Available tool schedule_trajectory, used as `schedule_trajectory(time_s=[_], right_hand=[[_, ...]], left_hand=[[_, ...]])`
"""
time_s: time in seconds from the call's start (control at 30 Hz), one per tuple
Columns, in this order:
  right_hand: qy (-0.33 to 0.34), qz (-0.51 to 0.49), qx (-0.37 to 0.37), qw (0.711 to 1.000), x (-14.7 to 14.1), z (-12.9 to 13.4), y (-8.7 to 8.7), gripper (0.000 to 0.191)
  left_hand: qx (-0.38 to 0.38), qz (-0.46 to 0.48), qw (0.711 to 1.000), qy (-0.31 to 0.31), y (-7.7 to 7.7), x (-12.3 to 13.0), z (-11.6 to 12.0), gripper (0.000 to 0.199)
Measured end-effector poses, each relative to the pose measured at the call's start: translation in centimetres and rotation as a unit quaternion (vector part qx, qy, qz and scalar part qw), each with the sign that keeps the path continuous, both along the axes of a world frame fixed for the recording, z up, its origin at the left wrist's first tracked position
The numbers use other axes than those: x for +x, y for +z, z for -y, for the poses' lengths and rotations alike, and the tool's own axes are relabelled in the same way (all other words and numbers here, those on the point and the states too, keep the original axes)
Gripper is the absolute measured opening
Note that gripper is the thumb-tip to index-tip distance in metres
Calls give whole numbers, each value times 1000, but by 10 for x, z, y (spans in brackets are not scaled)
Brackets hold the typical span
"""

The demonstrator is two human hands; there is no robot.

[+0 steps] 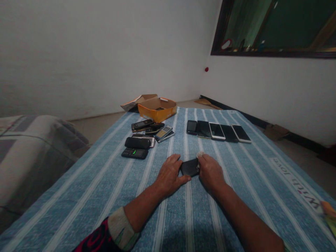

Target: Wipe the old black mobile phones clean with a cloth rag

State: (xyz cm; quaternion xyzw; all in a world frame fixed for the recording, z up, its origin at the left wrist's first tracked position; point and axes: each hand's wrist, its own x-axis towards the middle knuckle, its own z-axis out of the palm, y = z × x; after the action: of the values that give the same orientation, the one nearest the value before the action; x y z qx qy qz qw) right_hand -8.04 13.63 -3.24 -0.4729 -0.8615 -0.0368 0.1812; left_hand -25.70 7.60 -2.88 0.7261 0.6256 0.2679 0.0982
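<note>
A small black phone (pixel 190 167) lies between my hands over the striped blue cloth (pixel 181 217). My left hand (pixel 171 175) grips its left end, the thumb along the near edge. At its right end is my right hand (pixel 210 172), closed around a crumpled whitish cloth or tissue (pixel 200 154) that presses on the phone. Beyond my left hand several phones lie in a loose pile, among them a keypad phone with a lit green screen (pixel 134 153) and a blue-grey keypad phone (pixel 163 132). Several phones form a row at the right, including a white-framed one (pixel 241 133).
An open orange box (pixel 157 114) stands at the table's far end, its lid (pixel 139 101) beside it. To the left is a cloth-covered piece of furniture (pixel 34 150). An orange and green item (pixel 328 213) sits at the right edge. Walls rise behind, with a dark-framed window (pixel 273 54).
</note>
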Motion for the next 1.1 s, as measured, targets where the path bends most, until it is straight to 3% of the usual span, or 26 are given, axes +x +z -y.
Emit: schedule_trajectory(time_s=[0.23,0.47,0.57,0.77,1.0,1.1], right_hand=[[111,-72,30,991,-2,-13,-9,31],[212,-98,25,972,-21,4,-1,22],[209,-85,43,973,-21,4,0,19],[131,-52,77,987,-13,-4,0,14],[181,-66,93,977,-24,9,-1,15],[152,-55,98,982,-23,8,-1,14]], left_hand=[[12,47,999,6,-9,2,-4,52],[65,90,994,-14,-16,5,-1,47],[69,90,993,-19,-18,5,0,48],[65,92,993,-23,-19,4,1,49],[78,101,991,-45,-18,3,2,45],[70,101,991,-44,-18,3,2,46]])
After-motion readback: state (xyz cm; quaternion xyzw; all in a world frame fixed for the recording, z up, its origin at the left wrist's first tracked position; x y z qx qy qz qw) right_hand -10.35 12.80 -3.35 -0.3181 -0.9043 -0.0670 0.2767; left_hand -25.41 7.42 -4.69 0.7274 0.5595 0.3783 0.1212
